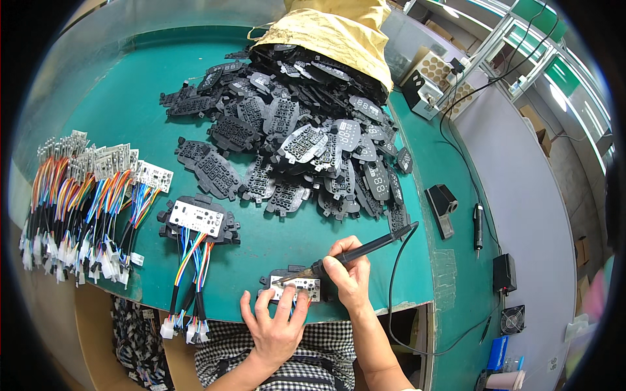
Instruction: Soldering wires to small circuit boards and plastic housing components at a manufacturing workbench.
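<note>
At the table's near edge, a white circuit board [312, 287] sits on a black plastic housing [279, 272]. My left hand [277, 329] has its fingers spread, the tips pressing on the board's near side; coloured wires show partly beneath them. A soldering iron [372, 246] is gripped in my right hand [351, 277], its tip slanting down to the board's left part. To the left lies another black housing [226, 228] with a white board [195, 217] on it, its coloured wires [189, 260] running toward the near edge and ending in white connectors [192, 331].
Many black housings [235, 133] spill from a yellow sack [326, 32] at the back. Bundled wired boards [98, 166] lie at the left. On the right are an iron holder [443, 205], a black pen-shaped tool [478, 227] and a small fan [512, 319]. The iron's cable [391, 293] loops beside my right arm.
</note>
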`<action>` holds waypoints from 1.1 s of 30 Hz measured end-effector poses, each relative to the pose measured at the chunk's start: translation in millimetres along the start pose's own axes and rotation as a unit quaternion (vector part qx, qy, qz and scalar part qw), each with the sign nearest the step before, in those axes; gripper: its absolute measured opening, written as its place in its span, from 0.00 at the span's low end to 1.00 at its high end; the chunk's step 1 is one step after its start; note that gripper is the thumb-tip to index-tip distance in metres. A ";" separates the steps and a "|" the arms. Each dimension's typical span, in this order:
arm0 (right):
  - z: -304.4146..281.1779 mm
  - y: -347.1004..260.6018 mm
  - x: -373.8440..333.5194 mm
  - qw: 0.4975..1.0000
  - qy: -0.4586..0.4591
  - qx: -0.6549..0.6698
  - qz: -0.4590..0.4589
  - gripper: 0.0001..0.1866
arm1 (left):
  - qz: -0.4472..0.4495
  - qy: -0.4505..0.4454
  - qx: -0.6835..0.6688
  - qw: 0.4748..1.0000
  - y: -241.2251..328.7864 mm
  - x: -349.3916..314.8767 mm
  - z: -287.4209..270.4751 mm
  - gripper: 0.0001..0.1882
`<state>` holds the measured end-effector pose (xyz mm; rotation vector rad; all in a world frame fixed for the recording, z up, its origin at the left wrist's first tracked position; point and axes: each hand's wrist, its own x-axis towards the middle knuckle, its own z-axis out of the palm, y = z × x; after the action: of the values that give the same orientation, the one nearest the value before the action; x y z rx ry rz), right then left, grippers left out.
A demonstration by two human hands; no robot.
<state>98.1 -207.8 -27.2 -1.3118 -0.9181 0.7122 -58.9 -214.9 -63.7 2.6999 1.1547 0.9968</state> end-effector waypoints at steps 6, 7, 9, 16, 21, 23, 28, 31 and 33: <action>0.5 0.2 0.0 1.000 0.002 -0.002 -0.003 0.08 | -0.002 0.001 -0.002 1.000 0.6 0.7 0.1 0.21; 0.4 0.4 0.1 1.000 0.002 -0.004 -0.006 0.08 | -0.002 0.002 -0.002 1.000 0.8 0.8 0.2 0.21; -0.1 1.0 0.0 1.000 0.002 -0.009 -0.006 0.08 | -0.003 0.003 -0.001 1.000 1.1 0.8 0.0 0.21; -1.0 2.4 -0.1 1.000 0.001 -0.012 0.005 0.08 | -0.003 0.001 -0.005 1.000 0.4 0.2 0.3 0.22; 0.9 2.2 0.1 1.000 0.003 -0.012 -0.001 0.08 | -0.006 0.003 -0.016 1.000 -0.5 -0.6 1.1 0.22; 0.2 2.0 0.3 1.000 0.003 -0.013 -0.002 0.08 | -0.005 0.006 -0.014 1.000 0.0 0.0 1.3 0.22; -0.9 1.5 -0.1 1.000 0.001 -0.011 0.005 0.08 | -0.003 0.005 -0.009 1.000 0.7 0.5 1.3 0.22; -1.4 0.7 -1.5 1.000 0.002 -0.003 -0.007 0.08 | 0.003 -0.002 -0.005 1.000 0.3 0.1 -0.6 0.24; -5.9 6.6 -2.6 0.998 0.017 0.045 -0.029 0.08 | 0.007 -0.008 0.001 1.000 -0.8 0.3 -2.7 0.25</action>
<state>102.4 -211.9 -34.2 -1.2112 -0.8825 0.6765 -60.8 -214.6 -61.6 2.7172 1.1365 0.9757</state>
